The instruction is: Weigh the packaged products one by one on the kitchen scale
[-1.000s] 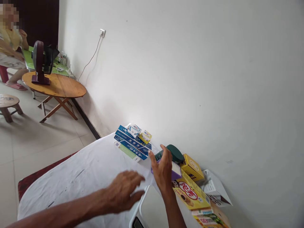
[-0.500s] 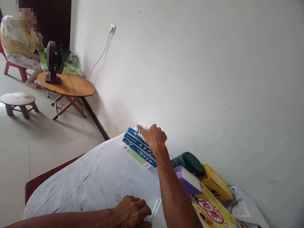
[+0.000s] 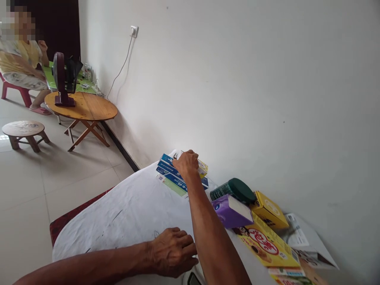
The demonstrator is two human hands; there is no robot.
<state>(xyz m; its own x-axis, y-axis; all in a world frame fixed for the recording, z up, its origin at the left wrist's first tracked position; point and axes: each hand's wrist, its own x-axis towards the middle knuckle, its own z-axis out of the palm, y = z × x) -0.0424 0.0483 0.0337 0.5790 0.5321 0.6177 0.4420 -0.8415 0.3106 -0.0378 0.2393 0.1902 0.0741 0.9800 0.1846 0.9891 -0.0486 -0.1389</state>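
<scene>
At the far end of the white-covered table [image 3: 127, 221], my right hand [image 3: 187, 163] reaches over a row of blue toothpaste-like boxes [image 3: 166, 166]. Its fingers are bent down over the back of the row, thumb to the left; what they grip is hidden. A yellow-and-white box [image 3: 203, 168] shows just right of this hand, and a light green-and-white box [image 3: 172, 186] lies at the row's front. Nearer to me, my left hand [image 3: 173, 251] is low over the table with its fingers curled under. Below it a pale object with a dark panel [image 3: 193, 278] is partly visible.
Along the wall on the right lie a green-lidded jar [image 3: 240, 190], a purple pack [image 3: 231, 211], a yellow box [image 3: 270, 209] and a larger yellow package [image 3: 264, 239]. A fan [image 3: 63, 79] stands on a round wooden table [image 3: 89, 107]; a person [image 3: 23, 67] sits beyond.
The view has shifted slightly. My right hand's thumb has drawn in, and the yellow-and-white box now shows beside it. My left hand has moved slightly up and right; the dark panel has come into view.
</scene>
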